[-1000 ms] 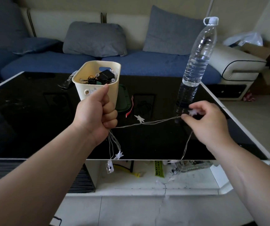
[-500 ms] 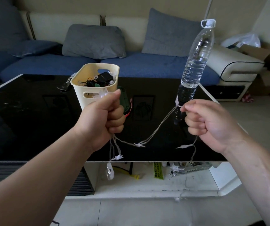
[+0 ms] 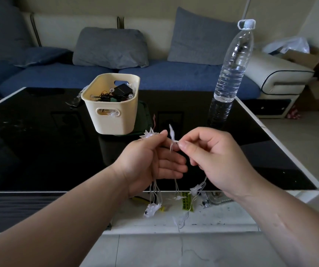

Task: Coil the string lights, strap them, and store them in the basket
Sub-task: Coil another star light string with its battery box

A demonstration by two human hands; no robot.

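Note:
The string lights (image 3: 155, 191) are a thin clear wire with small white star bulbs. Several loops hang below my left hand (image 3: 151, 164), which pinches the gathered wire between thumb and forefinger, a star bulb poking out above it. My right hand (image 3: 210, 158) pinches the wire right beside the left fingertips, with one bulb standing up between them. The loose tail hangs from the right hand past the table's front edge. The cream plastic basket (image 3: 114, 122) stands on the black table behind my hands and holds dark cables and a black box.
A tall clear water bottle (image 3: 229, 74) stands at the right of the glossy black table (image 3: 39, 143). A dark green object lies behind the basket. A blue sofa with grey cushions runs behind the table. A lower white shelf holds small clutter.
My right hand has moved left with the wire until it meets my left hand. The slack between them has become another hanging loop. My left hand has loosened from a fist into a pinch.

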